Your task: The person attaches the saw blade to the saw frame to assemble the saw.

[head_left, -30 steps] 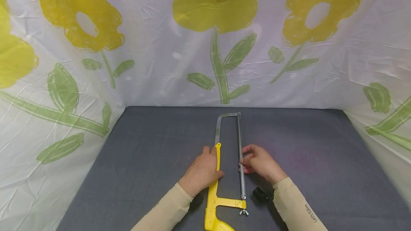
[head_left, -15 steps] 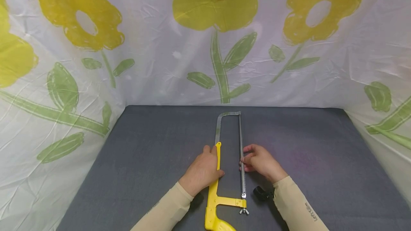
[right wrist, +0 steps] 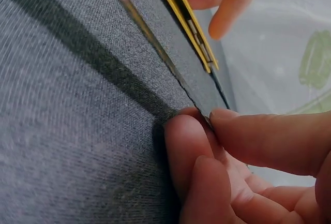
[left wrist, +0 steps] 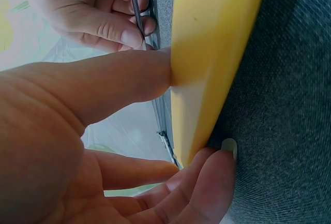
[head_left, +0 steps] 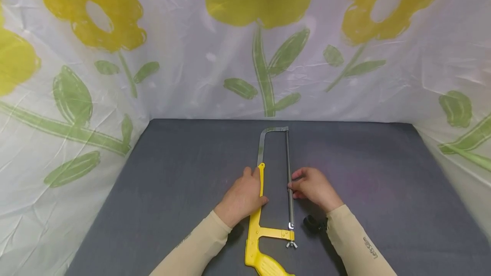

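Observation:
A hacksaw (head_left: 252, 242) with a yellow frame and handle lies lengthwise in front of me, its handle end nearest. The left hand (head_left: 241, 195) grips the yellow back of the frame; in the left wrist view its thumb presses one side of the yellow bar (left wrist: 212, 43) and fingertips touch the other. Thumb and fingers of the right hand (head_left: 316, 188) pinch the thin metal blade (head_left: 289, 156) around its middle. That pinch shows close up in the right wrist view, with the blade (right wrist: 155, 43) running off to the upper left. A wing nut (head_left: 291, 245) sits at the blade's near end.
The saw is on a dark grey cloth-covered table (head_left: 184, 161). Behind and at both sides hangs a white curtain (head_left: 184, 84) printed with yellow flowers. A black device (head_left: 314, 223) is at the right wrist.
The head view has tipped downward a little, so the whole scene sits higher and more of the handle shows. Both hands keep their holds on the hacksaw; the blade looks slightly narrower.

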Demonstrator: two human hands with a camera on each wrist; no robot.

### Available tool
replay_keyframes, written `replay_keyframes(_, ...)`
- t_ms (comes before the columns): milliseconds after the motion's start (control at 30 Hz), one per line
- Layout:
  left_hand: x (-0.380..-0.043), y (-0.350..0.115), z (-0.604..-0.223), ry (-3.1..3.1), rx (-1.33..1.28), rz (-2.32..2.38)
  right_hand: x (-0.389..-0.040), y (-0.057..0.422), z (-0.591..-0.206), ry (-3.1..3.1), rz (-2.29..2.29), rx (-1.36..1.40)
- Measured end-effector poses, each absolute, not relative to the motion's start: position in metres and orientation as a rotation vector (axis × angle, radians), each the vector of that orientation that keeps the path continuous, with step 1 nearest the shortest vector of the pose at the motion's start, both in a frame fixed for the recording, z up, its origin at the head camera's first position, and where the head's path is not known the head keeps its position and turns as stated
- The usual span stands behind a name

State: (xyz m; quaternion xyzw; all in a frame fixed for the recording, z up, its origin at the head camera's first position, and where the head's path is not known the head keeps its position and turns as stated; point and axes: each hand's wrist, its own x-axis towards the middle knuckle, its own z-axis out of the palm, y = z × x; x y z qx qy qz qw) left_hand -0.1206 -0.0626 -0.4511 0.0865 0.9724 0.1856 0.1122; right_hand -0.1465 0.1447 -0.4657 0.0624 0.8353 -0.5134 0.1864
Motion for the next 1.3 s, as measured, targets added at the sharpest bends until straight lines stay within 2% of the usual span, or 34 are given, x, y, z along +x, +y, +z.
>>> replay_keyframes(1300,-0.1239,-0.0614,-0.45,2.833,0.233,0.493,-0.1437,0.1451,-0.4608,2.556,-1.129,0.084)
